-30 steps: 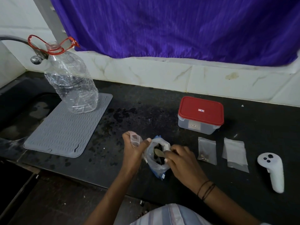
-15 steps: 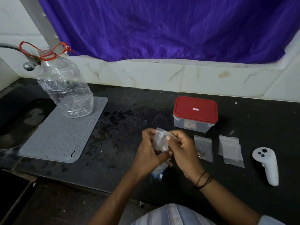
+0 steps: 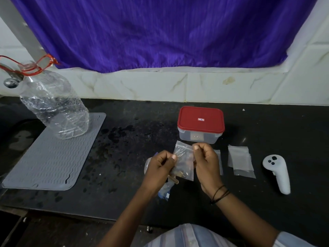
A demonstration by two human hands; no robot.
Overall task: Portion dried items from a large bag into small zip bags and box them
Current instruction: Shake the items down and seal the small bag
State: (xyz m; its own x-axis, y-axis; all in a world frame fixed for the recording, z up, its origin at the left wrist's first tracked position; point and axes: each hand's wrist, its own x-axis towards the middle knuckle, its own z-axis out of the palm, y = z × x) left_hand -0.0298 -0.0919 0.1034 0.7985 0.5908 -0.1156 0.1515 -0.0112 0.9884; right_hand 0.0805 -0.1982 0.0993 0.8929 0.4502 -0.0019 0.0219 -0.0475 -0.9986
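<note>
A crinkled clear zip bag (image 3: 184, 162) of brown bits is pinched at its top corners by the left hand (image 3: 160, 167) and right hand (image 3: 206, 161), each grip clamped on the film. The speckled black surface (image 3: 124, 148) is backed at 12 o'clock by marbled white tile (image 3: 142, 86) and a purple curtain (image 3: 160, 32).

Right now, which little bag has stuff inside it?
The little bag held up between both hands: brown bits sit at its bottom. The little bags lying flat beside the white controller look empty.

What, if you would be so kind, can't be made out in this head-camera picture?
- Large bag: mostly hidden under the left hand.
- Small zip bag: whether its seal is closed; fingers of the right hand cover the top.
- Its brown contents: too small to identify.
- Red-lidded box: the walls are cloudy, so the inside is unclear.
- Tap: cut off by the left edge.
</note>
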